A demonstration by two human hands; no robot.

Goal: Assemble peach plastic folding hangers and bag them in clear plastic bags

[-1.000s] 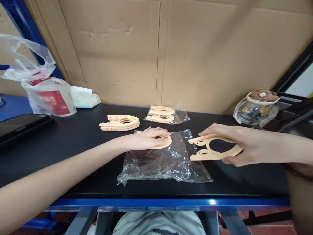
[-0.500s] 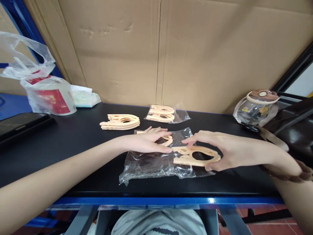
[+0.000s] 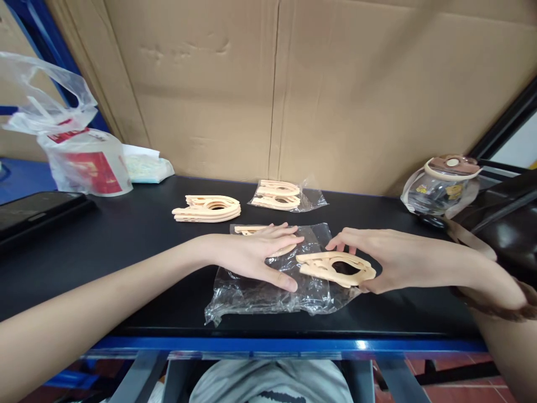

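Observation:
My left hand (image 3: 260, 254) lies flat with fingers spread on a clear plastic bag (image 3: 260, 299). Under it, inside the bag, is a beige folding hanger (image 3: 247, 229), mostly covered by the palm. My right hand (image 3: 377, 260) curves around the right end of another beige folding hanger (image 3: 312, 267), thumb at its lower edge and fingers along the upper side. This hanger lies over the bag's right part, its narrow tips pointing left. Behind are a stack of several folding hangers (image 3: 207, 209) and a clear bag with folding hangers (image 3: 277, 197) in it.
A phone (image 3: 37, 212) lies at the left, near a bagged white-and-red container (image 3: 88, 168) and a tissue pack (image 3: 146, 167). A clear water bottle (image 3: 440, 187) and a black bag (image 3: 503, 212) stand at the right. Cardboard (image 3: 201, 84) walls the back of the black table (image 3: 138, 246).
My left hand has shifted slightly right and spread its thumb down over the bag. The hanger at my right hand has turned a little and its two arms look closer together.

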